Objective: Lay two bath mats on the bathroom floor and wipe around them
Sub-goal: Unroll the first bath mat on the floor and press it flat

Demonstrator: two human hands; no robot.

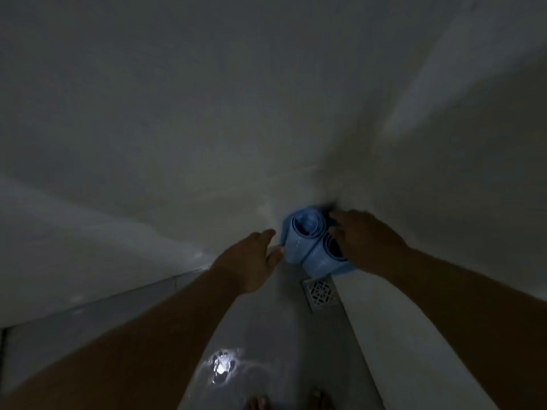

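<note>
Two blue mats, each rolled into a tube, stood on end side by side and touching in the far corner of the floor [266,327], where the two walls met: the left roll [300,238] nearer the corner, the right roll [325,258] just beyond the drain [321,292]. The left hand [251,261] was at the left roll's outer side, fingers loosely extended; light was poor, and contact appeared to be by fingertips only, with no closed hold. The right hand [364,241] lay over the right roll's far side, fingers bent around its rim; a grip seemed likely but could not be confirmed. Neither mat was yet unrolled. Judged advice: each hand should wrap its own roll mid-height before lifting, so the coils do not spring loose. A bright wet patch [220,365] lay on the floor near the feet [257,402]; footing there warranted care, and that area would need wiping.
</note>
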